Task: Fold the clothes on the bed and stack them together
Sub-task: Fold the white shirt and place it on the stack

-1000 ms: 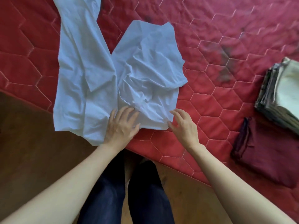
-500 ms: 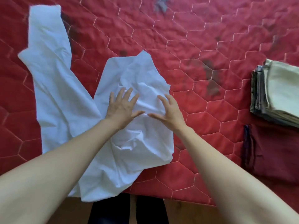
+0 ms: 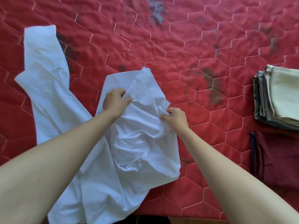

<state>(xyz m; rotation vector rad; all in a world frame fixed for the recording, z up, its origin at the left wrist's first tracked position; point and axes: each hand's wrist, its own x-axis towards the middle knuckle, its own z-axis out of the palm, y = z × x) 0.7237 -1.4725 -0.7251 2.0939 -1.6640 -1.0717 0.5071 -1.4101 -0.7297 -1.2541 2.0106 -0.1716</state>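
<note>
1 white garment point(image 3: 137, 143) lies crumpled on the red quilted bed point(image 3: 186, 59), near its front edge, 1 long section trailing to the far left. I judge it light, limp and crease-prone; best held at hems or corners. My left hand point(image 3: 113, 102) has its fingers clamped on a bunched ridge of cloth; my right hand point(image 3: 176, 118) pinches the right edge. At far right: 1 folded stack point(image 3: 279, 96) and 1 maroon piece point(image 3: 278, 160) just beside it.
</note>
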